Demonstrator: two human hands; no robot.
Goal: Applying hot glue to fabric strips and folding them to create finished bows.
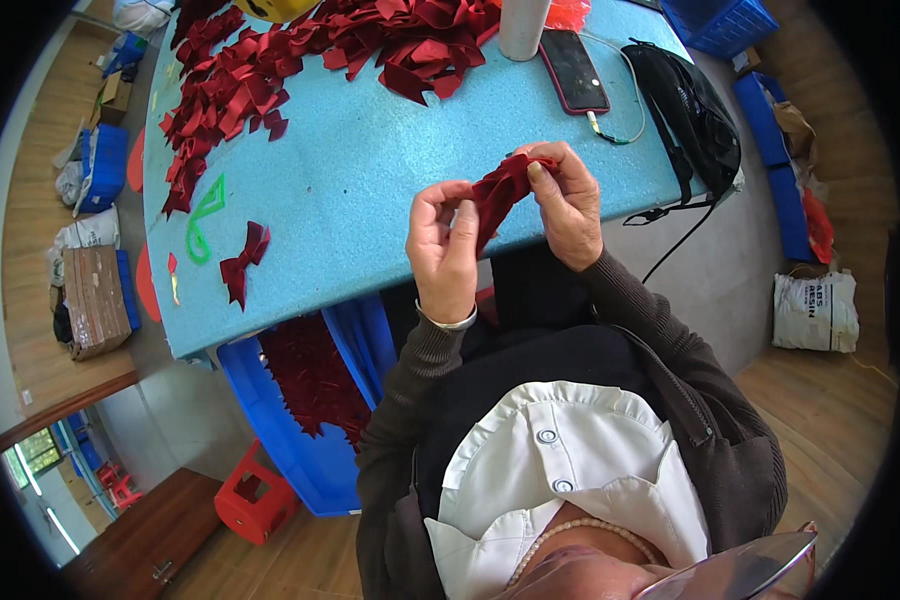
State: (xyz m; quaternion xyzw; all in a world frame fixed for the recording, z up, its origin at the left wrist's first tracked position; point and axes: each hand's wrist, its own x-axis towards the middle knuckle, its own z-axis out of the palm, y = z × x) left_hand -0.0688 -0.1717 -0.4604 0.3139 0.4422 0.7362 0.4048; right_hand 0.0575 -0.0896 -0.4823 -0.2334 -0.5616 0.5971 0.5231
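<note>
Both of my hands pinch one dark red fabric piece [502, 192] above the near edge of the light blue table [370, 170]. My left hand [444, 248] grips its lower end with thumb and fingers. At the upper end, my right hand [568, 200] folds the cloth between thumb and forefinger. A finished dark red bow [244, 260] lies on the table to the left. A large heap of dark red fabric pieces [300, 60] covers the far side of the table.
A phone [574, 70] with a cable, a white cylinder [523, 28] and a black bag [692, 112] sit at the table's right end. A blue crate [305, 420] with red bows stands under the table beside a red stool [253, 500]. Blue bins and bags line the floor.
</note>
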